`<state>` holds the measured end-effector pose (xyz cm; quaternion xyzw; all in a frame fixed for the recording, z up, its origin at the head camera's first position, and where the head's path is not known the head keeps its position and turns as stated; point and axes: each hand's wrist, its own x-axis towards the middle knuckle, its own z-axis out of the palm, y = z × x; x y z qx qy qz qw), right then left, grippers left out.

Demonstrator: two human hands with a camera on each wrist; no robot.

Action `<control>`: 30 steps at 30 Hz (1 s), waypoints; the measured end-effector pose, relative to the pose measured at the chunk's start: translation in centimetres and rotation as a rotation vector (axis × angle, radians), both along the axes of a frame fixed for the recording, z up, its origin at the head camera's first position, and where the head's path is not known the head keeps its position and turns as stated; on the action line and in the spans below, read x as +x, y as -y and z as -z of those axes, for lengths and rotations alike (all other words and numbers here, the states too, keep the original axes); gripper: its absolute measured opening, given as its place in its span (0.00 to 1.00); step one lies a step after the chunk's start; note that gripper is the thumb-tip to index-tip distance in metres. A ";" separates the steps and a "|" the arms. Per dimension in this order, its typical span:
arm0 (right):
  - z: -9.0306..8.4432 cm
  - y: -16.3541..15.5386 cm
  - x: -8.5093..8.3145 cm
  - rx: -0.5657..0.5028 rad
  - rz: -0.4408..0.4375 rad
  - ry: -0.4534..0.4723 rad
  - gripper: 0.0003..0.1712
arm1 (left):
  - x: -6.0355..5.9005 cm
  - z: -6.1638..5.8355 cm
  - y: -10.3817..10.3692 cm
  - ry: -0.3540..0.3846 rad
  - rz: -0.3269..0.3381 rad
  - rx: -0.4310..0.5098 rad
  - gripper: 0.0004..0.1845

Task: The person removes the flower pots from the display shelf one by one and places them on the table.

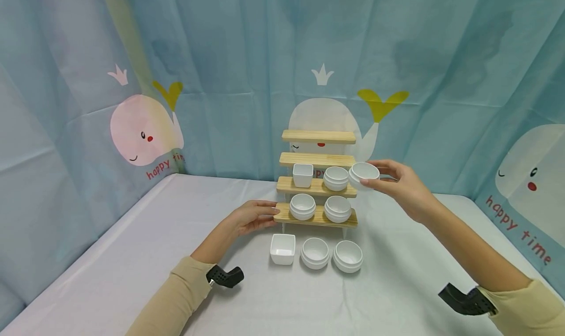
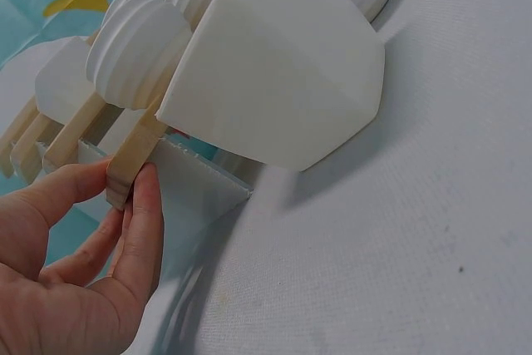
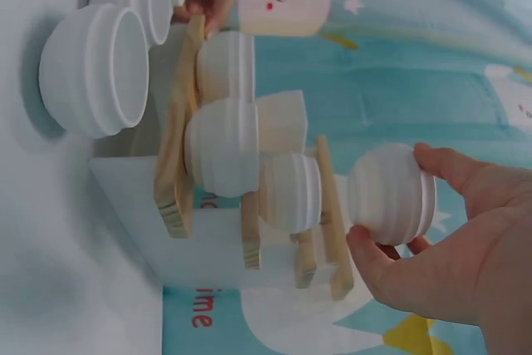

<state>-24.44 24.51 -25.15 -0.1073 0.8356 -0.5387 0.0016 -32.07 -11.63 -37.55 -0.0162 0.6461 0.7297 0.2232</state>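
A white table spreads out in front of you, closed in on three sides by a blue curtain printed with whales. At the far middle of the table stands a stepped wooden rack with four pale plank shelves.

Your left hand grips the left end of the lowest shelf; in the left wrist view the thumb and fingers are closed on the plank's end. Your right hand is raised at the right end of the rack, level with the second shelf from the bottom, and its fingers and thumb are curled round a round white bowl, which is held in the air just beside that shelf's right end.

On that same shelf sit a square white cup to the left and a round ribbed bowl to the right, close to the held one. The lowest shelf carries two more round bowls, side by side. On the table in front of the rack lie a square white dish and, to its right, two round bowls in a row.
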 end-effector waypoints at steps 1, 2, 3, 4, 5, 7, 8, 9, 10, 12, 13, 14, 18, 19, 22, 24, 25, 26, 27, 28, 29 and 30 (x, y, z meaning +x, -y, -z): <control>0.1 -0.1 0.2 0.000 0.001 -0.001 0.39 | 0.0 0.0 0.0 0.001 0.000 -0.002 0.28; 0.2 -0.2 0.3 0.001 0.002 0.000 0.39 | 0.0 0.0 0.0 0.000 0.000 -0.004 0.28; 0.4 -0.2 0.5 0.002 0.002 -0.001 0.39 | 0.0 0.0 0.0 0.000 -0.001 -0.006 0.28; 0.5 -0.3 0.6 0.004 0.003 -0.002 0.39 | 0.0 0.0 0.0 0.002 -0.002 -0.008 0.28; 0.6 -0.4 0.8 0.006 0.004 -0.002 0.39 | 0.0 0.0 0.0 0.003 -0.004 -0.009 0.28; 0.7 -0.6 1.1 0.007 0.005 -0.002 0.39 | 0.0 0.0 0.0 0.005 -0.006 -0.012 0.27; 0.8 -0.7 1.2 0.007 0.006 -0.001 0.39 | 0.0 0.0 -0.1 0.006 -0.007 -0.013 0.27; 0.8 -0.8 1.4 0.007 0.006 -0.001 0.39 | 0.0 0.0 -0.1 0.008 -0.007 -0.013 0.27; 0.9 -0.9 1.5 0.004 0.006 -0.001 0.39 | 0.0 0.0 -0.1 0.008 -0.007 -0.013 0.27; 1.0 -1.0 1.8 -0.003 0.004 -0.003 0.38 | 0.0 0.0 0.0 0.007 -0.004 -0.010 0.27; 1.1 -1.1 1.9 -0.006 0.002 -0.005 0.38 | 0.0 0.0 0.0 0.005 -0.001 -0.009 0.28; 1.2 -1.2 2.1 -0.010 0.000 -0.008 0.38 | 0.0 0.0 0.0 0.005 0.000 -0.007 0.28; 1.8 -1.7 2.5 -0.014 -0.003 -0.012 0.38 | 0.0 0.1 0.0 0.004 0.006 -0.004 0.28; 1.9 -1.8 2.6 -0.011 -0.003 -0.011 0.38 | 0.0 0.1 0.0 0.004 0.006 -0.005 0.28; 2.3 -2.1 2.9 0.002 0.000 -0.008 0.38 | 0.0 0.1 0.0 0.003 0.003 -0.007 0.28; 2.5 -2.3 3.1 0.006 0.001 -0.005 0.38 | 0.0 0.1 0.0 0.003 0.000 -0.009 0.27; 2.6 -2.4 3.2 0.008 0.002 -0.003 0.38 | 0.0 0.1 0.0 0.004 -0.002 -0.009 0.27; 2.7 -2.4 3.3 0.008 0.003 -0.002 0.38 | 0.0 0.1 0.0 0.002 -0.002 -0.009 0.27; 2.8 -2.4 3.4 0.008 0.003 -0.001 0.38 | 0.0 0.1 0.0 0.005 -0.004 -0.009 0.27; 2.9 -2.5 3.5 0.008 0.004 0.001 0.38 | 0.0 0.1 0.0 0.003 -0.002 -0.008 0.27; 3.0 -2.5 3.6 0.008 0.005 0.003 0.38 | 0.0 0.1 0.0 0.003 0.000 -0.008 0.28; 3.1 -2.5 3.7 0.009 0.006 0.003 0.38 | 0.0 0.1 0.0 0.001 0.001 -0.008 0.28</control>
